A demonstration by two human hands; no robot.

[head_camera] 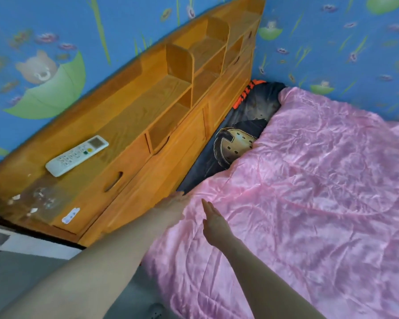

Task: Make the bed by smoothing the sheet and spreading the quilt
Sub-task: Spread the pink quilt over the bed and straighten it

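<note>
Forearms, both bare, enter from the near edge and reach toward the far left. Left hand [172, 203]: motion-blurred, fingers look stretched out flat, tips at the near-left edge of the pink quilt [309, 192]; no pinch visible. Right hand [215, 220]: just right of the left, fingers straight and pressed together, thumb slightly apart, held edge-on over the quilt; cannot tell whether it touches. Quilt: spread across the bed to the right, creased all over, top edge lying over part of a dark pillow [236, 143] with a mask print. Pillow sits against the wooden headboard unit [148, 125] of shelves and drawers on the left. White remote control [76, 155] lies on the unit's top, near end. Blue patterned wallpaper [332, 42] behind; grey floor [21, 284] near left.
</note>
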